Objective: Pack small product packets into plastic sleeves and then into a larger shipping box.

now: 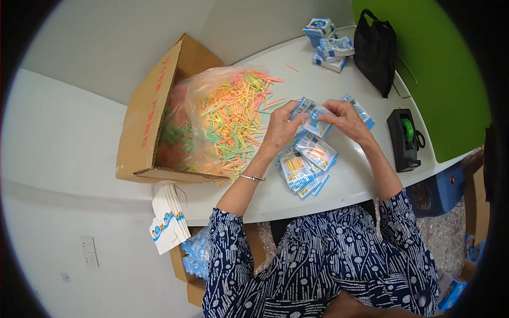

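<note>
Between my two hands is a small clear packet (313, 117) with blue-and-white striped ends, held above the white table. My left hand (280, 126) pinches its left side. Fingers of my right hand (345, 117) are closed on its right side. Just below lies a loose pile of similar packets (298, 167), with pink and yellow sticks showing through the plastic. Another packet (361, 111) rests on the table beyond my right hand. To the left, many thin pastel sticks (233, 116) spill from a clear plastic bag toward my left hand.
A cardboard box (146, 116) lies on its side around the bag. Small blue-and-white boxes (328, 45) stand stacked at the back, beside a black bag (375, 53). A black tape dispenser (403, 140) sits at the right. Flat cartons (170, 220) hang at the table's left front edge.
</note>
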`<state>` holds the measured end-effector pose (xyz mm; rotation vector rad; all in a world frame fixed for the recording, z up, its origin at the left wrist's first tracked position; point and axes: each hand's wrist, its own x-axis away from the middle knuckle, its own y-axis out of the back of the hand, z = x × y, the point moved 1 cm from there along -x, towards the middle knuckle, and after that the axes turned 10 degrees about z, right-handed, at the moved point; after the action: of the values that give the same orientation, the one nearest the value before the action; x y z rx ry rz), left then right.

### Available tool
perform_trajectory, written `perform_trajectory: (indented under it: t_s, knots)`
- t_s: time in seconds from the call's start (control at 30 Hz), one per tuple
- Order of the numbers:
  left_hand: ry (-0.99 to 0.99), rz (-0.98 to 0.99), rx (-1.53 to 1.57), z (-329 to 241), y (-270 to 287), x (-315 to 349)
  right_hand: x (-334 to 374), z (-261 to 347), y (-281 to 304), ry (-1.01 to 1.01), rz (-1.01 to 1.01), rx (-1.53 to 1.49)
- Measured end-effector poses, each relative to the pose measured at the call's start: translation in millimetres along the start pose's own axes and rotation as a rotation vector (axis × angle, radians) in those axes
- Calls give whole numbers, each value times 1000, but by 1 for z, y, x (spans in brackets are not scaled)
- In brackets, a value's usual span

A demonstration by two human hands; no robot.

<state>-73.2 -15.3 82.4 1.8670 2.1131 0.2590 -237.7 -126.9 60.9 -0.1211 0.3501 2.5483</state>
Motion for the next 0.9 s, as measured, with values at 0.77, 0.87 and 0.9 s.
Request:
perform_trajectory:
  t_s: [0.77,0.87,0.9]
  knots:
    - [2,-60,-328,27,15,-15,-17,-34,-22,-76,119,-101]
    - [24,-86,-283,32,17,-20,-21,-32,-24,-62,68,-108]
    - [28,-75,-282,33,15,-21,-20,-29,-22,-69,87,-112]
